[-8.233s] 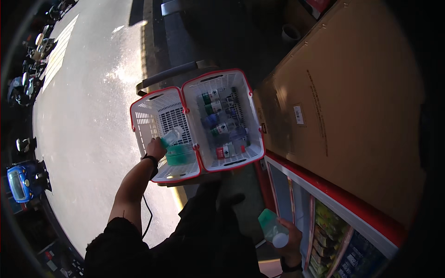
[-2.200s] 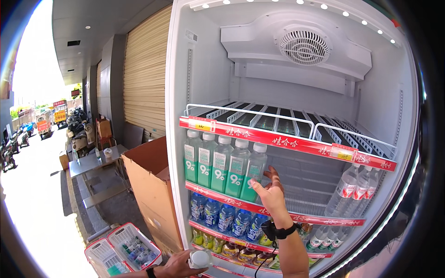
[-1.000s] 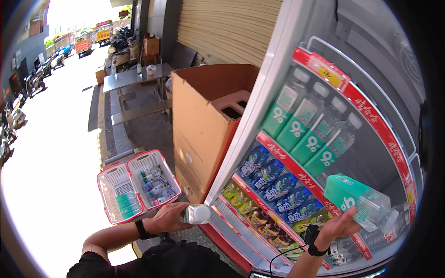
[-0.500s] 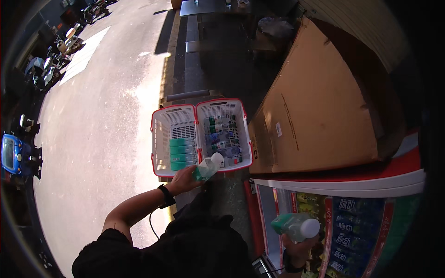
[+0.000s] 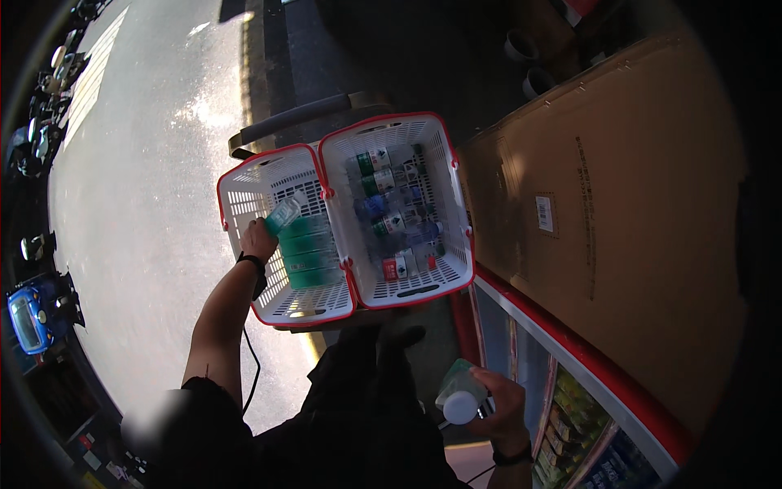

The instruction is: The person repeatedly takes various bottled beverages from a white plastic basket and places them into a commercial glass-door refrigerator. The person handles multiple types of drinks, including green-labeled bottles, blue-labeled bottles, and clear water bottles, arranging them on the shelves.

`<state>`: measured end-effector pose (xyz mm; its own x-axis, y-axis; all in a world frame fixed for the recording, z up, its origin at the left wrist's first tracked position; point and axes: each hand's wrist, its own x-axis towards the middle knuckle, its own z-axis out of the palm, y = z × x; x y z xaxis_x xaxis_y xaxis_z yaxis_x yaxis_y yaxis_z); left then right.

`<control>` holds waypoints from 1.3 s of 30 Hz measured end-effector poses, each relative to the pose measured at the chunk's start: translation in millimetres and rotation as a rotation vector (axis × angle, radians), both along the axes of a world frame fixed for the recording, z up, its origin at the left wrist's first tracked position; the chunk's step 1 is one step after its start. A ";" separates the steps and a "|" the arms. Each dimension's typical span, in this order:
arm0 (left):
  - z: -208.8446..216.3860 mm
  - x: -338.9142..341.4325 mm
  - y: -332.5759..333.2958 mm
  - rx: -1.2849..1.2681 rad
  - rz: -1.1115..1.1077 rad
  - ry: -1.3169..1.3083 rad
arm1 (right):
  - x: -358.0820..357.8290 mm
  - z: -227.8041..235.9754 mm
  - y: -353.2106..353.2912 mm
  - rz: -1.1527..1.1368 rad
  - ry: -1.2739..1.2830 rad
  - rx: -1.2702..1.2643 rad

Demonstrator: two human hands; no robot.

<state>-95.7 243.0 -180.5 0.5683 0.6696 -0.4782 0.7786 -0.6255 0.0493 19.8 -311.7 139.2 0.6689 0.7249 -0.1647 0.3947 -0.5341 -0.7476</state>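
My left hand (image 5: 259, 239) reaches into the left white plastic basket (image 5: 338, 308) with its red rim. It grips a clear bottle with a green label (image 5: 284, 213), tilted above several green-labelled bottles (image 5: 311, 257) lying side by side. At the lower right, my right hand (image 5: 503, 406) is closed around a second clear green-labelled bottle (image 5: 459, 391), its white cap facing me. This bottle is apart from the baskets. The right white basket (image 5: 458, 236) stands against the left one and contains several clear bottles (image 5: 393, 220) with green, blue and red labels.
A large cardboard box (image 5: 635, 179) rises at the right. Below it, a red-and-white-edged cooler (image 5: 586, 391) holds packed drinks. A grey bar handle (image 5: 297, 118) lies behind the baskets. Sunlit pavement (image 5: 147, 269) stretches left, with a blue vehicle (image 5: 31, 318) at its edge.
My left hand has moved its bottle from the baskets' front edge into the left basket. My right hand has drawn its bottle leftward, away from the cooler. The view has moved closer to the baskets.
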 end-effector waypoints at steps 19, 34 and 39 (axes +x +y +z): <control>-48.3 50.9 -31.5 -0.138 -0.068 -0.314 | 30.5 -51.0 44.7 -0.053 0.145 -0.078; 163.8 -2.9 -172.7 -0.970 -0.474 -0.775 | 29.7 -77.5 166.7 0.273 0.410 0.133; 129.0 -21.7 -101.7 -0.501 -0.348 -0.789 | 24.8 -68.7 152.1 0.026 0.549 0.114</control>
